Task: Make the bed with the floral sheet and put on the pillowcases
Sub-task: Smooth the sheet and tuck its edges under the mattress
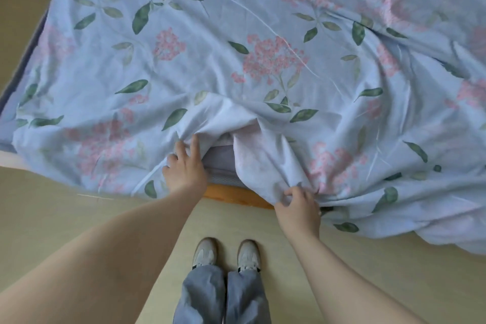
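While the floral sheet [263,42] spreads toward the top of the frame, its near edge gapes over the mattress [219,159] at lower centre. The left hand [185,166] pinches one flap there, and the right hand [298,205] grips the other.

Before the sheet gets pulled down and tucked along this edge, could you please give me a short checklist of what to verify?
1. Left hand has hold of the floral sheet: ok, its fingers press into a bunched fold.
2. Right hand has hold: ok, it pinches the hem.
3. Print side faces up: ok on the bed top; the plain underside shows only on the lifted flap.
4. Edge covers the mattress: not ok, the mattress and the wooden bed frame show between the hands.
5. Sheet lies smooth: not ok, creased, heavily at the right.
6. Sheet is off the floor: not ok, its right part lies bunched there.
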Tool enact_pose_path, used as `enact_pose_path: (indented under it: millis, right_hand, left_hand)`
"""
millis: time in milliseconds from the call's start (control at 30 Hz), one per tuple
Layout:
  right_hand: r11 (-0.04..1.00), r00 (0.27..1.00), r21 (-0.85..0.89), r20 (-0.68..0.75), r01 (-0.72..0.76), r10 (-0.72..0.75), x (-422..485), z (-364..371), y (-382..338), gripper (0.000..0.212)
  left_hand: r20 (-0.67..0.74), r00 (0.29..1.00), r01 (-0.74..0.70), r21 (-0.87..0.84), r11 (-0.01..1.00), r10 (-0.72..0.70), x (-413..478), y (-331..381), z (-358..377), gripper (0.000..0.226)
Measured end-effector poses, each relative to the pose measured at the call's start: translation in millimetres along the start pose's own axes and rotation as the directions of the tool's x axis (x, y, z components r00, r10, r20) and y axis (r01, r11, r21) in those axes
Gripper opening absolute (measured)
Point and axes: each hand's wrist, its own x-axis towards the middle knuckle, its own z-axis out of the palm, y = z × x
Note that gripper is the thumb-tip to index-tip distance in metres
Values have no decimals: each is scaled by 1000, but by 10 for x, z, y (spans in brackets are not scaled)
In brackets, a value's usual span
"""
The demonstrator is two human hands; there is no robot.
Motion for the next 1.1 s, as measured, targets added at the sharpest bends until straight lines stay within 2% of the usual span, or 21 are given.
enact_pose_path:
  millis: [67, 133, 200, 300, 367, 433, 500, 567, 600, 667, 733, 767, 833, 900, 967, 1033, 1067, 1100]
  right_hand:
    - [1000, 1000, 2, -18, -9, 9, -7, 63, -48, 19]
    - [998, 999, 53, 28, -25, 24, -43, 145, -167, 2]
    - [993, 986, 116, 165, -8, -11, -114, 271, -408, 11]
    - [987, 937, 159, 342, 23, -77, -246, 485, -906, 13]
    - [977, 909, 215, 409, -3, -88, -313, 654, -1203, 38]
    - [952, 903, 302, 421, -50, -86, -441, 906, -1616, 56]
    - [893, 904, 438, 415, -104, -98, -610, 1086, -1986, 51]
    - [775, 909, 595, 412, -213, -67, -831, 1278, -2364, 38]
    - [713, 918, 658, 394, -244, -50, -917, 1343, -2480, 30]
    - [537, 927, 788, 375, -299, -34, -1098, 1507, -2730, 12]
    - [338, 931, 875, 366, -347, 10, -1178, 1670, -2886, 11]
    - [204, 920, 897, 387, -391, 60, -1225, 1748, -2953, 15]
    - [-39, 884, 887, 461, -459, 79, -1300, 1852, -3011, 28]
    - [-249, 885, 857, 465, -452, -7, -1379, 1904, -3016, 38]
    - [-357, 881, 813, 467, -461, -73, -1473, 1927, -3006, 47]
    - [-401, 887, 798, 450, -449, -97, -1584, 1973, -2989, 45]
    - [-415, 909, 813, 405, -409, -101, -1628, 2050, -2957, 45]
    - [-421, 929, 831, 356, -363, -98, -1652, 2102, -2943, 45]
  left_hand:
    - [3, 1000, 5, 49, 999, -5, 93, -179, -58, 43]
    - [25, 999, -24, -1, 1000, 24, 188, -351, -170, 26]
    - [70, 996, -50, -172, 984, 63, 270, -534, -309, 17]
    - [170, 979, -35, -423, 906, 117, 347, -800, -590, 17]
    - [236, 955, -16, -568, 823, 181, 379, -946, -756, 13]
    - [316, 904, -13, -653, 757, 287, 458, -1181, -969, 10]
    - [460, 798, 68, -710, 701, 389, 491, -1353, -1130, 12]
    - [562, 689, 126, -715, 687, 458, 510, -1574, -1260, 15]
    - [569, 678, 135, -719, 682, 466, 514, -1633, -1301, 18]
    - [527, 719, 124, -739, 662, 453, 579, -1832, -1364, 24]
    - [437, 805, 69, -740, 669, 401, 665, -2035, -1394, 25]
    - [371, 857, 1, -696, 719, 359, 724, -2186, -1396, 27]
    - [266, 929, -100, -491, 865, 258, 840, -2479, -1361, 31]
    - [202, 971, -47, -365, 930, 129, 943, -2782, -1293, 42]
    - [169, 984, 111, -347, 931, -54, 992, -2998, -1256, 60]
    - [215, 947, 312, -448, 838, -238, 1040, -3115, -1243, 79]
    - [287, 909, 414, -556, 721, -301, 1086, -3169, -1193, 85]
    - [375, 870, 494, -665, 561, -321, 1143, -3199, -1182, 88]
